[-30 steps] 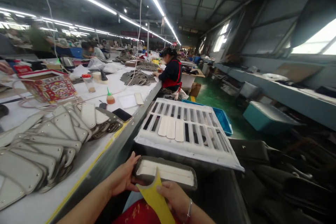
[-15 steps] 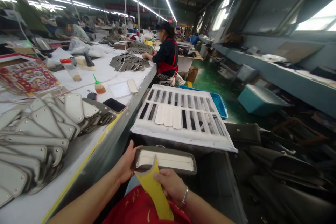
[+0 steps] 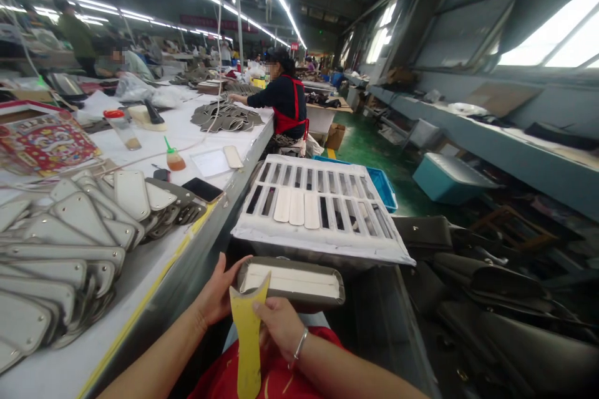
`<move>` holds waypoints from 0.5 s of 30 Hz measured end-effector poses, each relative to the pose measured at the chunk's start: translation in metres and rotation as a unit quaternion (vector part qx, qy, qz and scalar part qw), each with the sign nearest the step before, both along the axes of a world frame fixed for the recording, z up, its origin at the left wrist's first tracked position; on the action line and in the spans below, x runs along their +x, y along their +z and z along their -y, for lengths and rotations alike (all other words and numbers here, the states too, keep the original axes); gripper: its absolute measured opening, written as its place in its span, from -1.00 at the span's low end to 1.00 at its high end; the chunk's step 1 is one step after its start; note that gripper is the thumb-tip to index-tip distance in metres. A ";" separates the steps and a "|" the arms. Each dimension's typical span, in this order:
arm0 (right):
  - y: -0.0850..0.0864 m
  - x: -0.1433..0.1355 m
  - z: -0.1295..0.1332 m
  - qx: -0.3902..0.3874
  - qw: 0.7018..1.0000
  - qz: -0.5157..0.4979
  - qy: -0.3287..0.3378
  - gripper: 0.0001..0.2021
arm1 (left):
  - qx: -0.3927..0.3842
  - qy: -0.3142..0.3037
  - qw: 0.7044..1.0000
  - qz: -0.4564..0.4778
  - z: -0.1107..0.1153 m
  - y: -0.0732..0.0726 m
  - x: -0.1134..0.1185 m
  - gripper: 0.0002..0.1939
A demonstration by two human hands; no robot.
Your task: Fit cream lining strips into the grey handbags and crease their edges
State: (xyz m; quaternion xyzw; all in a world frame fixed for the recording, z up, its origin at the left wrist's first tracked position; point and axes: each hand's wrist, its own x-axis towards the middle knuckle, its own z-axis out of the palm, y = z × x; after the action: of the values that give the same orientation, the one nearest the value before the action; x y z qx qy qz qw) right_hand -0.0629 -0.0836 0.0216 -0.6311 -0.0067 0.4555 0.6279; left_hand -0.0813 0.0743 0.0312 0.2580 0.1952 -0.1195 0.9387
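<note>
A dark grey bag piece (image 3: 309,284) with a cream panel, split by a lengthwise seam, is held up before me. My left hand (image 3: 219,292) grips its left end, thumb raised and the other fingers mostly hidden behind. In my right hand (image 3: 281,324) is a flat yellow scraper-like tool (image 3: 247,336) with a forked, curved upper end, pinched between thumb and fingers. One tip of the fork overlaps the left part of the cream panel; I cannot tell whether it touches. A red apron (image 3: 219,377) covers my lap below.
A white slotted rack (image 3: 318,237) carrying several cream strips stands ahead. Grey flaps (image 3: 84,218) are heaped on the left table, near a phone (image 3: 202,189) and a glue bottle (image 3: 175,159). Dark bags (image 3: 486,280) lie at right. A co-worker (image 3: 287,103) sits beyond.
The yellow tool has shifted left and turned more upright, with my right hand moving left. The bag piece sits slightly further left and higher in view. The co-worker's arm reaches further out.
</note>
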 end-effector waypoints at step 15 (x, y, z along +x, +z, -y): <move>-0.009 -0.005 -0.017 0.059 0.992 -0.101 -0.051 -0.56 | 0.188 0.071 0.979 -0.037 0.012 -0.013 0.015 -0.37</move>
State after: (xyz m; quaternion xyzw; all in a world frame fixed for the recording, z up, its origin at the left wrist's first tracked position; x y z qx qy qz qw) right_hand -0.0675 -0.0662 0.0129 -0.5429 0.0617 0.4834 0.6840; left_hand -0.0663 0.0619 0.0185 0.4110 0.2664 -0.0231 0.8716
